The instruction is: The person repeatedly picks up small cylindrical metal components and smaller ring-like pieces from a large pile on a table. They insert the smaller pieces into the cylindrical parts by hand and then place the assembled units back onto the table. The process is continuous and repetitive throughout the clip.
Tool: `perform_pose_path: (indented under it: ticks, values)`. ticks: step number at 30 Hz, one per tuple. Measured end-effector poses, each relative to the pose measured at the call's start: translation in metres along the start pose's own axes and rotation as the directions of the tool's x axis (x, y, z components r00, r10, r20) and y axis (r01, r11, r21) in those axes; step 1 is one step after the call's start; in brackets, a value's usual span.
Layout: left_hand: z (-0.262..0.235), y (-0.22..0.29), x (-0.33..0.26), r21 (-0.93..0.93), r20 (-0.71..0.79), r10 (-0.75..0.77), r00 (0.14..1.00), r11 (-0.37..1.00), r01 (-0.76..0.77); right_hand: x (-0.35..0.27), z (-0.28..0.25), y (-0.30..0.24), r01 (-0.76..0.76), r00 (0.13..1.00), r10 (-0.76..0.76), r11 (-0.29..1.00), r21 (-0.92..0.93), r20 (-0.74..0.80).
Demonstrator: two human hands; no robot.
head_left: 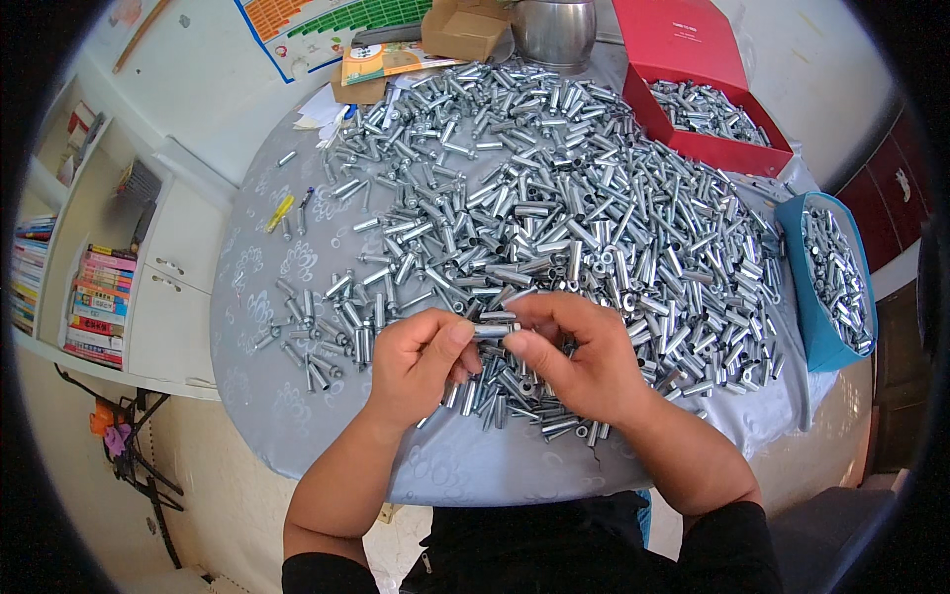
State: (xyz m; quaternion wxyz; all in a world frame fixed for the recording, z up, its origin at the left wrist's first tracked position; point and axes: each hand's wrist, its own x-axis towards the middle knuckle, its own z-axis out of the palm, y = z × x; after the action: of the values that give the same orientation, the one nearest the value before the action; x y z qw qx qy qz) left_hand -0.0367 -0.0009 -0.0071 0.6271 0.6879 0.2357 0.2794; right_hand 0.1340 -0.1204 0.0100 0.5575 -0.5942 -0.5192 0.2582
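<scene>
Between the fingertips of both hands is a short, shiny metal sleeve [492, 331], lying roughly level above the near side of the pile. My left hand [416, 361] pinches its left end with thumb and fingers. At its right end, my right hand [592, 358] closes thumb and forefinger on it. Whether a bolt sits inside the sleeve cannot be made out. Under and beyond my hands spreads a large pile of silver metal sleeves and bolts [594, 188]. More loose bolts [312, 332] lie left of my left hand.
A red lidded box [722, 153] and a blue fabric bin [826, 337], both full of metal pieces, stand at the right. Behind the pile are a metal pot [554, 35] and a cardboard box [465, 30]. A yellow tool [281, 213] lies left on the grey tablecloth [252, 346].
</scene>
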Motion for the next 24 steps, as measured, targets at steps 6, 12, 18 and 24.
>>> perform_pose_path:
  ticks: [6, 12, 18, 24]
  values:
    - [0.0, -0.003, 0.0, -0.039, -0.032, 0.003, 0.999, 0.999, -0.005, 0.002, 0.002, 0.004, 0.058, 0.998, -0.057, 0.998, 0.018, -0.039]
    - [0.001, -0.003, 0.001, -0.058, -0.031, -0.003, 0.999, 0.998, 0.001, 0.0, 0.001, 0.005, 0.021, 1.0, -0.021, 1.0, -0.004, -0.012]
    - [0.002, 0.0, 0.001, -0.085, -0.031, -0.015, 0.999, 0.996, 0.013, -0.001, 0.001, 0.008, 0.043, 0.999, -0.042, 0.999, 0.017, -0.022]
    - [0.002, -0.002, 0.001, -0.089, -0.033, -0.009, 0.999, 0.996, 0.006, 0.001, 0.0, -0.001, 0.038, 0.999, -0.037, 0.999, 0.039, -0.026]
